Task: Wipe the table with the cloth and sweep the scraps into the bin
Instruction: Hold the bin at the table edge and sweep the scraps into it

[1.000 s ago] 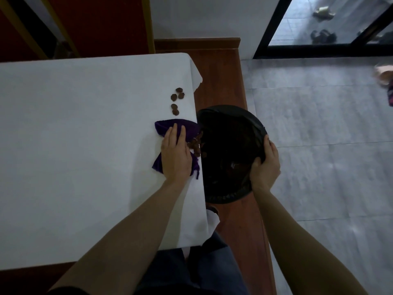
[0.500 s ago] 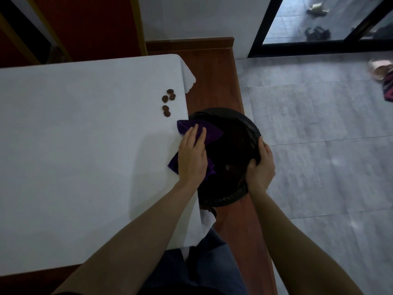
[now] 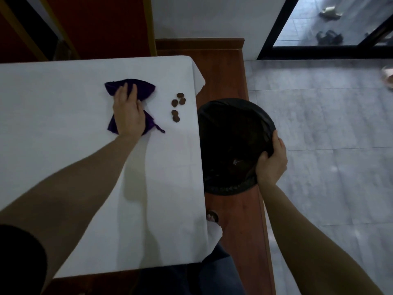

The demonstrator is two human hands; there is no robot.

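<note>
A purple cloth point(image 3: 144, 91) lies bunched on the white table point(image 3: 63, 124), and my left hand point(image 3: 127, 112) presses flat on it. To its right, near the table's right edge, sit several small brown scraps point(image 3: 178, 106). A round black bin point(image 3: 234, 143) hangs just past that edge, below table level. My right hand point(image 3: 271, 162) grips the bin's near right rim. The bin's inside is too dark to make out.
A brown wooden ledge point(image 3: 238, 220) runs along the table's right side under the bin. Grey floor tiles point(image 3: 329, 135) lie to the right. My own foot point(image 3: 212, 218) shows by the table's near right corner. A red wall stands behind the table.
My left hand has drawn the cloth back from the bin's rim, leftward and farther onto the table, past the remaining scraps. The right hand still holds the bin.
</note>
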